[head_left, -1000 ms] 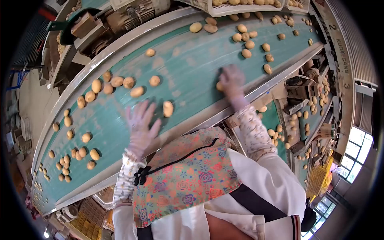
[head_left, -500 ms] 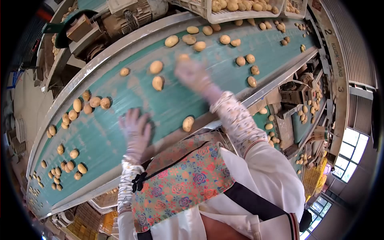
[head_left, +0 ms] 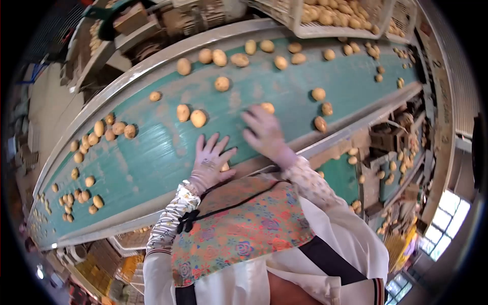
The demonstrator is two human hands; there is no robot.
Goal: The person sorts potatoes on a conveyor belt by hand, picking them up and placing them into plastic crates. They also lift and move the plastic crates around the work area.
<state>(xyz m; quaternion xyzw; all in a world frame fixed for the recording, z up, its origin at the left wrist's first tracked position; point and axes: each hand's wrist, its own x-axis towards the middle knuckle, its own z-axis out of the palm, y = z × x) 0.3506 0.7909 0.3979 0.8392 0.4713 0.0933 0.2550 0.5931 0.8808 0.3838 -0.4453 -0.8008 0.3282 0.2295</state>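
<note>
My gloved left hand [head_left: 210, 163] is spread open low over the green conveyor belt [head_left: 147, 157], near its close edge. A potato [head_left: 225, 166] shows partly between its thumb and forefinger, the rest hidden by the hand. To the right, my gloved right hand [head_left: 267, 133] hovers over the belt, slightly blurred, thumb apart from the fingers. Just beyond its knuckles lies another potato [head_left: 268, 107], partly covered by the hand. Two potatoes [head_left: 198, 118] rest side by side beyond my left fingertips.
More potatoes lie along the belt's far side and in a cluster at the left [head_left: 81, 198]. A white crate [head_left: 333, 31] full of potatoes stands over the far edge. Metal rails [head_left: 351, 119] border the belt. A motor and machinery sit behind it; a lower belt [head_left: 339, 178] runs at right.
My left hand has moved right, to the potato near the close edge. My right hand has drawn back toward me, its fingers further apart. The view has shifted slightly.
</note>
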